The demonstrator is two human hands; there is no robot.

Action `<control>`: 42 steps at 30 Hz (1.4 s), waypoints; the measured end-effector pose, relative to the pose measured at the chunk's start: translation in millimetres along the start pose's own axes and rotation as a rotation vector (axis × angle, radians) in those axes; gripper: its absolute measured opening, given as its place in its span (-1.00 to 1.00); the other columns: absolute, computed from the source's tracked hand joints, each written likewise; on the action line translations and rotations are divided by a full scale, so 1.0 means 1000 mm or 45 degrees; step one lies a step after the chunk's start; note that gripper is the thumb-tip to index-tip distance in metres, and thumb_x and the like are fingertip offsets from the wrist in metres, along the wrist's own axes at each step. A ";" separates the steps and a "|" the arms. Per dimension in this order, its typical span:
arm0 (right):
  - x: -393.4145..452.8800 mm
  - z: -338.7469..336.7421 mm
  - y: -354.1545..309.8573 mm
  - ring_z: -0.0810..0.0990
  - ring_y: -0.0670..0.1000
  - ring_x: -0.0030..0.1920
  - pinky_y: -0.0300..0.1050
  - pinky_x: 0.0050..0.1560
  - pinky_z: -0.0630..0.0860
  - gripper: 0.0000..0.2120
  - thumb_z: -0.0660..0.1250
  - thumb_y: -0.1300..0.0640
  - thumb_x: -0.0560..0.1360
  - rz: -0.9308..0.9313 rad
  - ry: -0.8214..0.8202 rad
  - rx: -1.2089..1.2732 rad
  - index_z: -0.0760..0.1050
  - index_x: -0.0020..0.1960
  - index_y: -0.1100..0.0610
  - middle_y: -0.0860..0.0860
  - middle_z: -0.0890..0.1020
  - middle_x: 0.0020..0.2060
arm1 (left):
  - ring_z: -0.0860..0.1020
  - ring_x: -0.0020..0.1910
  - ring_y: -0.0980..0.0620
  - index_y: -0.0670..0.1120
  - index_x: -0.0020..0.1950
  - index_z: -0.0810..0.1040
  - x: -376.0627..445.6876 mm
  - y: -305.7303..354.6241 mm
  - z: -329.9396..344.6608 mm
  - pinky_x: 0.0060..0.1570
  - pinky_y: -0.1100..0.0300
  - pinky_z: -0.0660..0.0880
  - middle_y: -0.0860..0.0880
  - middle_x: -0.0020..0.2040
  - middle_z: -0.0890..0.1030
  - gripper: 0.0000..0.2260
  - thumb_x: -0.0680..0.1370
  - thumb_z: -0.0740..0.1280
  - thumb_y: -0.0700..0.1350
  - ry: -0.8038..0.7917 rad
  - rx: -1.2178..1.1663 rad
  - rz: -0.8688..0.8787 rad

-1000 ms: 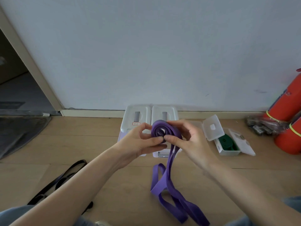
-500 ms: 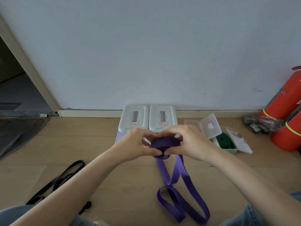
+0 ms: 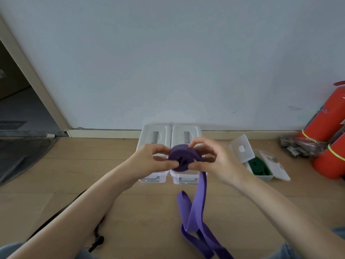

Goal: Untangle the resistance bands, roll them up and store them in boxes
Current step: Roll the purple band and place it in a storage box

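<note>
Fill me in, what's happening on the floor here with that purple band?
A person is rolling up the purple band. The left hand and right hand both pinch the coil, held above two closed white boxes by the wall. Much of the band is not yet rolled: its tail hangs down and loops on the wooden floor. To the right, an open box already holds a rolled green band. A black band lies under the left arm.

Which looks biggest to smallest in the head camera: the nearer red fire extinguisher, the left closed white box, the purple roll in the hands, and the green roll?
1. Nearer fire extinguisher, though the frame edge cuts it off.
2. Left closed white box, partly hidden by the left hand.
3. Purple roll; it is nearer the camera, so this rank is unsure.
4. Green roll.
</note>
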State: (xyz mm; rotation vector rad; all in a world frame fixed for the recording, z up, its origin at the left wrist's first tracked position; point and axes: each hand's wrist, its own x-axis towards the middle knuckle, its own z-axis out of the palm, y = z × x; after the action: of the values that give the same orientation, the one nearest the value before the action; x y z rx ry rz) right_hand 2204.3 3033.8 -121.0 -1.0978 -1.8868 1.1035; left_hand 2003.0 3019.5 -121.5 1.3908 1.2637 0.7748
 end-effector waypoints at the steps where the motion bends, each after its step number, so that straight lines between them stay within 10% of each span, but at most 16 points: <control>1: 0.000 -0.001 0.000 0.60 -0.15 -0.06 -0.30 -0.01 0.50 -0.65 0.51 0.24 0.34 -0.048 -0.055 -0.193 0.55 0.00 -0.12 -0.10 0.65 -0.11 | 0.64 -0.09 0.19 0.01 0.03 0.59 0.000 0.001 0.002 -0.10 0.35 0.52 0.13 -0.08 0.67 -0.75 0.39 0.50 -0.16 -0.036 0.144 0.010; 6: 0.000 0.004 0.000 0.56 -0.14 0.04 -0.24 0.10 0.49 -0.58 0.44 0.25 0.42 -0.070 -0.031 -0.188 0.52 0.15 -0.15 -0.08 0.62 0.00 | 0.64 -0.18 0.16 -0.05 -0.07 0.60 0.003 0.003 0.012 -0.23 0.42 0.49 0.06 -0.11 0.66 -0.80 0.36 0.52 -0.15 0.157 0.283 0.093; 11: 0.003 -0.001 -0.001 0.63 -0.10 -0.03 -0.26 0.00 0.54 -0.67 0.50 0.21 0.34 0.182 0.080 0.288 0.43 0.01 0.08 -0.04 0.65 -0.07 | 0.66 -0.11 0.10 -0.14 0.01 0.62 0.005 0.007 0.007 -0.12 0.40 0.55 -0.03 -0.05 0.69 -0.79 0.41 0.47 -0.14 0.373 -0.201 0.093; 16: 0.003 0.009 -0.002 0.66 -0.09 -0.14 -0.32 -0.14 0.54 -0.73 0.46 0.30 0.37 0.077 0.179 0.435 0.46 -0.02 0.14 0.03 0.66 -0.11 | 0.64 0.03 -0.05 -0.31 0.10 0.53 0.003 -0.002 0.027 -0.02 0.26 0.57 -0.21 0.02 0.66 -0.64 0.40 0.38 -0.12 0.165 -0.856 -0.010; 25: 0.003 -0.003 0.003 0.60 -0.18 -0.01 -0.27 0.04 0.52 -0.70 0.45 0.10 0.41 -0.126 -0.081 -0.159 0.52 0.01 -0.26 -0.16 0.63 -0.04 | 0.63 -0.09 0.06 0.02 -0.06 0.61 0.003 0.006 0.010 -0.16 0.37 0.53 0.10 -0.15 0.66 -0.78 0.35 0.52 -0.15 -0.019 0.222 0.089; 36: 0.000 0.012 0.005 0.67 -0.07 -0.14 -0.35 -0.16 0.52 -0.68 0.49 0.22 0.37 0.077 0.116 0.445 0.39 -0.02 0.24 0.01 0.69 -0.13 | 0.62 0.04 -0.06 -0.31 0.19 0.49 0.004 0.009 0.018 -0.09 0.20 0.58 -0.25 0.13 0.60 -0.53 0.35 0.40 -0.11 0.224 -0.871 0.072; 42: 0.001 0.002 0.002 0.62 0.07 -0.18 -0.14 -0.14 0.54 -0.75 0.45 0.20 0.41 0.033 0.155 0.232 0.41 -0.02 0.10 0.11 0.66 -0.18 | 0.60 0.10 0.11 -0.02 0.13 0.58 0.005 0.003 0.009 0.10 0.20 0.51 0.04 0.09 0.65 -0.70 0.41 0.45 -0.13 0.051 -0.206 -0.046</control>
State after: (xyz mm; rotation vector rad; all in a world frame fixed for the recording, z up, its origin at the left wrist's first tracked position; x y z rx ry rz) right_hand 2202.9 3034.8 -123.5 -1.0640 -1.6478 1.1714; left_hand 2013.3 3021.9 -121.7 1.2250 1.2258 0.8639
